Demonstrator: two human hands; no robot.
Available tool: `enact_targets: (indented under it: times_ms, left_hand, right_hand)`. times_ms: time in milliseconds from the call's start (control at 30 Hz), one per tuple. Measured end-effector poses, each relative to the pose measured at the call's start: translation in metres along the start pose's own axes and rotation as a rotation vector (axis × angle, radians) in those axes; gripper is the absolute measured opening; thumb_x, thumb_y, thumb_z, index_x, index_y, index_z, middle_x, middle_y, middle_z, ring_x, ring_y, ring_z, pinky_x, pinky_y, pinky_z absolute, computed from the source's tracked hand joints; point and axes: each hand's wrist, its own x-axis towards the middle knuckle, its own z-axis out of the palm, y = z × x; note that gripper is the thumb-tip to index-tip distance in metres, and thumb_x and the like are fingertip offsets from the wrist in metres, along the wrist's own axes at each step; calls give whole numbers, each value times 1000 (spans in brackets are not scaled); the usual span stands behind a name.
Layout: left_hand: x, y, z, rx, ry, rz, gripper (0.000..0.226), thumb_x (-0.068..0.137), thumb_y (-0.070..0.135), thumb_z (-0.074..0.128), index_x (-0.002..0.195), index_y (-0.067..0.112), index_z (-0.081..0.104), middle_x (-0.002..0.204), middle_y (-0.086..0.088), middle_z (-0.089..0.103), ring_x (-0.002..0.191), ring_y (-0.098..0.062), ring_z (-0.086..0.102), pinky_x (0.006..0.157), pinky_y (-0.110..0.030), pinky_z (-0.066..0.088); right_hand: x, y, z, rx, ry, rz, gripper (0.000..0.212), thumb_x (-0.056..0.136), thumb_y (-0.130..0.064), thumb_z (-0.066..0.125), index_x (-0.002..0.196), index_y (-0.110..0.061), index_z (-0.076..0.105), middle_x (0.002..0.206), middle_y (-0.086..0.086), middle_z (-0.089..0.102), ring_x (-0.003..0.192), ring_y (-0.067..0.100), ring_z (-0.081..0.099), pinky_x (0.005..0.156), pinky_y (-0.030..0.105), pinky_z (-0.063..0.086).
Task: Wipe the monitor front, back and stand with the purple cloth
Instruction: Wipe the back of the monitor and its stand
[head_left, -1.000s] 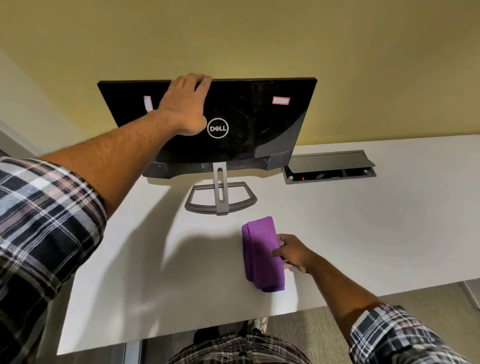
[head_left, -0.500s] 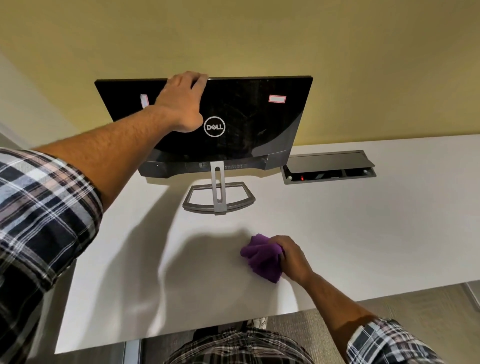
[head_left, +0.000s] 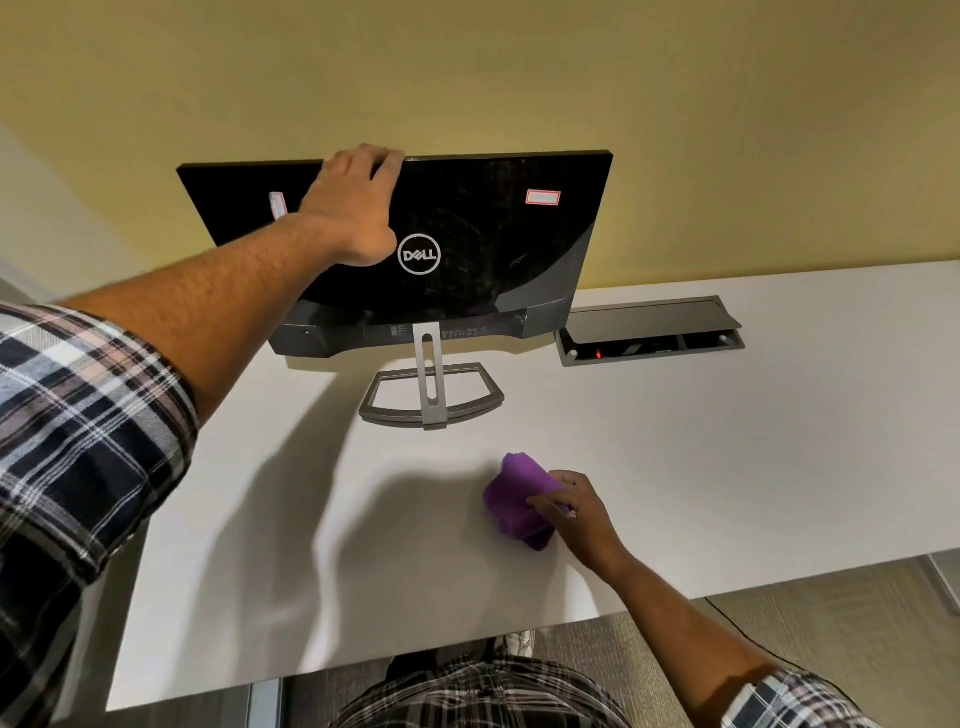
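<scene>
- A Dell monitor (head_left: 467, 244) stands at the far side of a white desk (head_left: 727, 467) against a yellow wall (head_left: 519, 67), its glossy black back turned toward the person and its long axis running left to right
- The monitor's grey stand (head_left: 431, 392), an open frame base with a slotted neck, sits on the desk directly below the logo, facing the person
- The left hand (head_left: 353, 208) reaches up and grasps the panel's top edge left of centre, fingers curled over the rim, palm against the back
- The purple cloth (head_left: 519, 499) is bunched on the desk near the front edge, just right of the stand's line and well short of it
- The right hand (head_left: 576, 514) clutches the cloth, thumb and fingers pinched into its folds; whether it is lifted off the desk cannot be told
- The monitor lies up and ahead of the cloth hand, so the likely next move is a forward reach to the back panel, with the stand nearest along that path
- To the right of the monitor, a recessed cable box (head_left: 649, 332) in the desk stands with its lid raised; a red light shows inside
</scene>
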Motion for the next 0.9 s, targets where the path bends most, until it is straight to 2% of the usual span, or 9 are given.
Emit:
enact_targets:
  times_ms: [67,133,200,300,367,500,700,800,900]
  left_hand:
    - [0,1,0,11,11,0,92,82,14,62,160,14,11,162,-11,18,147,-36,17,124,-43,16]
    - [0,1,-1,22,17,0,91,83,14,62,159,13,13,161,-12,20,146,-36,20,123,-43,18]
    - [0,1,-3,27,16,2,90,82,14,62,159,12,14,159,-13,22,145,-37,22,123,-44,19]
    - [0,1,-6,35,11,2,88,82,15,61,158,12,17,158,-14,25,142,-37,26,121,-45,24]
    - [-1,3,-6,48,10,5,86,82,17,61,157,13,19,156,-14,27,141,-37,28,119,-46,28]
    - [-3,3,-10,93,15,34,81,84,23,63,154,12,24,153,-15,31,136,-39,32,115,-49,32]
    - [-10,2,0,152,37,62,83,91,42,59,156,16,15,152,-14,26,138,-39,28,114,-59,27]
    - [-8,1,-1,133,29,70,82,92,45,55,158,25,9,152,-12,24,139,-37,24,114,-62,25]
    - [-5,6,-6,88,4,51,78,92,45,56,156,31,13,151,-11,23,140,-37,21,113,-65,24]
  right_hand:
    - [1,-4,4,-80,105,-10,44,80,-21,88,98,-56,69,116,-14,63,115,5,54,89,12,39]
    - [-1,-10,5,5,153,56,69,68,-9,94,116,-47,62,117,-20,62,111,-2,57,83,4,40]
    - [-4,-16,5,161,177,196,77,65,-3,93,126,-32,56,120,-18,62,108,1,60,75,8,49]
    - [-4,-25,3,315,195,330,42,72,3,86,108,-14,73,91,2,77,83,21,72,61,29,59]
    - [-3,-35,0,401,190,381,26,78,3,81,101,-11,79,79,2,79,75,22,72,57,28,56]
    - [2,-50,-7,615,212,386,14,94,-4,68,105,-7,76,99,14,78,84,24,71,67,30,56]
    - [17,-78,-14,923,214,285,37,99,-22,68,135,-17,61,127,13,70,115,36,70,96,60,57]
    - [25,-97,-19,1013,254,298,56,87,-29,81,137,-17,59,127,13,70,111,36,72,88,58,61]
    - [34,-120,-27,1035,317,275,87,60,-26,99,135,-8,59,124,18,70,106,36,74,77,46,64]
